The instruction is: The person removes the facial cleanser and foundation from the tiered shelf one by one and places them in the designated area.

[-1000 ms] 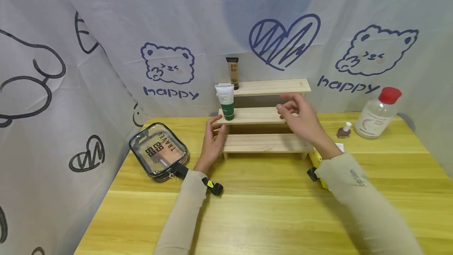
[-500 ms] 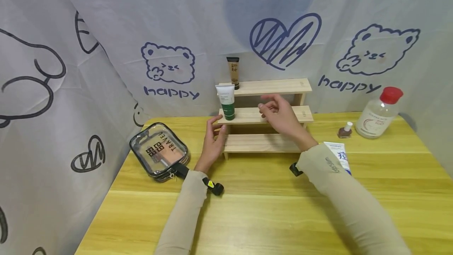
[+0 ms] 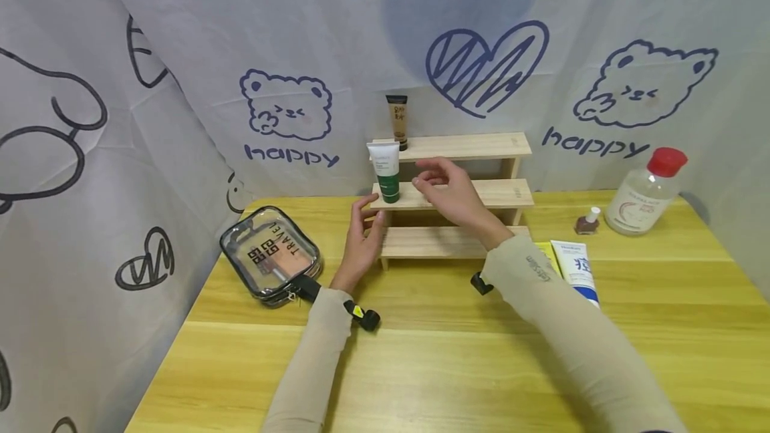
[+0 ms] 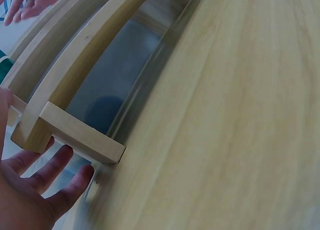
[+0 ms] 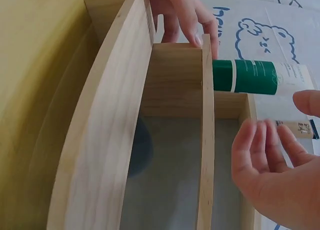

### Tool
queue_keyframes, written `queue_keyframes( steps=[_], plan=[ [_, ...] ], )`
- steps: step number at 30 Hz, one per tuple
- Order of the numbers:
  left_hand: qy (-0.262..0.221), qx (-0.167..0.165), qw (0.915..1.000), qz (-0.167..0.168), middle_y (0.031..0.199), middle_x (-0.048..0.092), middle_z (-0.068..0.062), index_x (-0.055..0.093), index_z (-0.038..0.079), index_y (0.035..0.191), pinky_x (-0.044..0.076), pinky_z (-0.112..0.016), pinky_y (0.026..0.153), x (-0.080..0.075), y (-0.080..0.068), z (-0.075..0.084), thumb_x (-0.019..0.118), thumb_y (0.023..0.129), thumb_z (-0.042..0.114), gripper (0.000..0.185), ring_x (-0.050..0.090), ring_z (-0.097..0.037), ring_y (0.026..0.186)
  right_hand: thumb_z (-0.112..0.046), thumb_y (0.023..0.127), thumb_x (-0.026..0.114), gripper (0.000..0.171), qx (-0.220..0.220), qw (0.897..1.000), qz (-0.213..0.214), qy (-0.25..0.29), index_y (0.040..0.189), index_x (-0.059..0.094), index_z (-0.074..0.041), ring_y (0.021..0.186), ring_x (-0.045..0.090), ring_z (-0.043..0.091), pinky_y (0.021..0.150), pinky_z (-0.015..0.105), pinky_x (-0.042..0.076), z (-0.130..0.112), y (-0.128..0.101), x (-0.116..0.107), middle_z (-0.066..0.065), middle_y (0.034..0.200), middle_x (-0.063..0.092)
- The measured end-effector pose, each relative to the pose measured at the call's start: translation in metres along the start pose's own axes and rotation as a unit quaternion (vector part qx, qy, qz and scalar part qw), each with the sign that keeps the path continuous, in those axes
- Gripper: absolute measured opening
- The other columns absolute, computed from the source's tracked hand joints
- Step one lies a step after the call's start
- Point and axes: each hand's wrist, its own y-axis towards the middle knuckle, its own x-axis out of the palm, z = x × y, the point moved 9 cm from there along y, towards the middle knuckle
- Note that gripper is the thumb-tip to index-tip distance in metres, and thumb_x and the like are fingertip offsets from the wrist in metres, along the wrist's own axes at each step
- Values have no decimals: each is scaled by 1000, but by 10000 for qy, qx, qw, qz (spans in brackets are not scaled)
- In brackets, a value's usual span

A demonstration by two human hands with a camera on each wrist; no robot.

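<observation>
A three-tier wooden rack (image 3: 454, 242) stands at the back of the table. My left hand (image 3: 363, 242) holds its left end, thumb and index finger on either side of the middle plank's end. Its other fingers (image 4: 52, 172) spread beside the end leg. On the middle tier's left end, a white-and-green tube (image 3: 388, 176) stands upright on its green cap. My right hand (image 3: 451, 192) hovers in front of the middle tier, just right of this tube, fingers bent and nothing between them. A tan tube with black ends (image 3: 398, 122) stands at the top tier's left.
Left of the rack lies a clear travel pouch (image 3: 271, 256) with things inside. To the right lie a white-and-blue tube (image 3: 576, 269) and a yellow item (image 3: 549, 252), partly behind the right sleeve. A small nail polish bottle (image 3: 587, 221) and a red-capped bottle (image 3: 644, 196) stand farther right.
My right hand has moved left along the middle tier toward the white-and-green tube, uncovering the white-and-blue tube on the table. The left hand and both standing tubes have stayed in place.
</observation>
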Motion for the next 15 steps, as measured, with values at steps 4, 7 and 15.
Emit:
queue_keyframes(
  steps=[4, 7, 15],
  plan=[
    [-46, 41, 10000, 24, 152, 57, -21, 40, 20, 159, 51, -58, 115, -1, 0, 0, 51, 117, 25, 43, 59, -37, 141, -24, 108, 71, 53, -62, 10000, 44, -52, 156, 54, -11, 138, 61, 32, 115, 49, 53, -4, 6, 8, 15, 149, 62],
    [-77, 88, 9999, 20, 152, 57, -22, 40, 19, 159, 51, -58, 114, -1, 0, 0, 52, 117, 23, 43, 59, -38, 140, -24, 107, 72, 56, -81, 9999, 48, 35, 158, 52, -11, 141, 59, 34, 120, 51, 50, -6, 9, 13, 16, 154, 59],
    [-46, 165, 9998, 34, 149, 59, -22, 41, 18, 158, 53, -57, 112, -1, 2, 0, 52, 117, 23, 43, 61, -38, 139, -23, 105, 75, 61, -66, 9998, 202, 38, 159, 50, -11, 152, 52, 34, 128, 50, 42, -10, 14, 22, 15, 162, 55]
  ],
)
